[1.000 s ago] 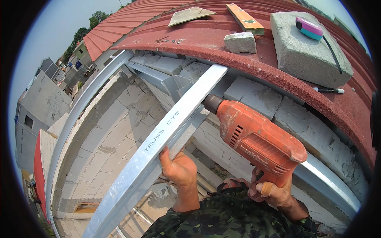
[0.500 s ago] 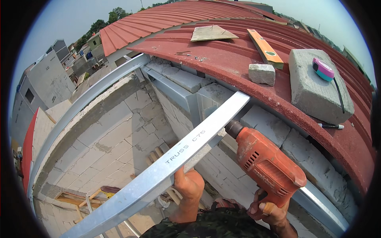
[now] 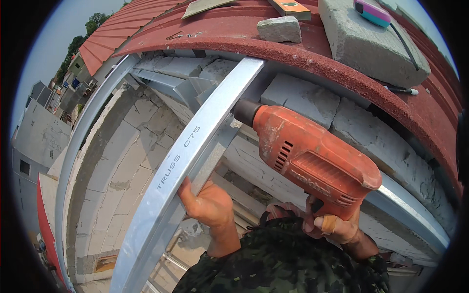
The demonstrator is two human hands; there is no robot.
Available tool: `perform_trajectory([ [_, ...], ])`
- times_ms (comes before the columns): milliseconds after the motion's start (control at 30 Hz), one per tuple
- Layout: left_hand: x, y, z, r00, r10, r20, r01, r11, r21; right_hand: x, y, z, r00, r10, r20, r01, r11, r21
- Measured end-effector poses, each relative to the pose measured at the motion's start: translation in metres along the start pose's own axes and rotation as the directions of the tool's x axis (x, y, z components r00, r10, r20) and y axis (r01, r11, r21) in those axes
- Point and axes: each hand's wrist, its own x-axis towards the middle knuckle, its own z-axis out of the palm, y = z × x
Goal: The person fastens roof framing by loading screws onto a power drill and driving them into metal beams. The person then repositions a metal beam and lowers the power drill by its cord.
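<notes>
A silvery metal channel truss [image 3: 188,141] runs from under the red roof edge down toward the lower left. My left hand [image 3: 210,202] grips its lower right side, thumb against the metal and the other fingers partly hidden. In my right hand [image 3: 337,227], which wears a tan bandage on one finger, is a worn orange-red power drill [image 3: 312,161] held by its handle. Its dark nose [image 3: 245,111] points left and meets the truss's side near the upper end; the tip is hidden behind the metal edge. Another metal piece [image 3: 222,141] lies just under the truss.
Red corrugated roofing [image 3: 234,29] bears a concrete slab [image 3: 376,49] with a pink-and-teal tape measure [image 3: 373,13], a small block [image 3: 280,29], a level [image 3: 291,9], a marker [image 3: 401,90] and loose screws [image 3: 183,35]. Block walls [image 3: 303,100] and another metal beam [image 3: 83,132] surround a deep drop.
My view has turned and come closer, so the roof and its things sit higher and further left. The truss appears steeper. Both hands keep their holds, and the drill's nose stays at the truss.
</notes>
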Motion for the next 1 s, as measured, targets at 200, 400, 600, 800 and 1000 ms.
perform_trajectory([
  [200, -0.008, 0.004, 0.024, 0.989, 0.141, 0.053, -0.147, 0.980, 0.133, 0.001, 0.001, -0.011, 0.998, 0.043, 0.034, -0.041, 0.998, -0.054],
  [400, -0.007, 0.000, 0.022, 0.984, 0.178, 0.014, -0.178, 0.975, 0.131, -0.001, 0.002, -0.006, 0.999, -0.034, -0.014, 0.034, 0.999, 0.011],
  [600, -0.015, 0.011, 0.034, 0.976, 0.214, 0.037, -0.217, 0.957, 0.194, 0.000, 0.000, 0.004, 1.000, -0.007, -0.022, 0.006, 0.999, -0.038],
  [800, -0.007, -0.007, -0.017, 0.996, 0.070, 0.054, -0.061, 0.987, -0.150, -0.004, 0.003, 0.003, 0.999, 0.034, -0.022, -0.034, 0.999, 0.029],
  [1000, -0.013, -0.006, -0.013, 0.998, 0.040, 0.044, -0.035, 0.992, -0.124, -0.007, 0.007, 0.005, 0.999, -0.001, -0.044, 0.000, 1.000, -0.015],
])
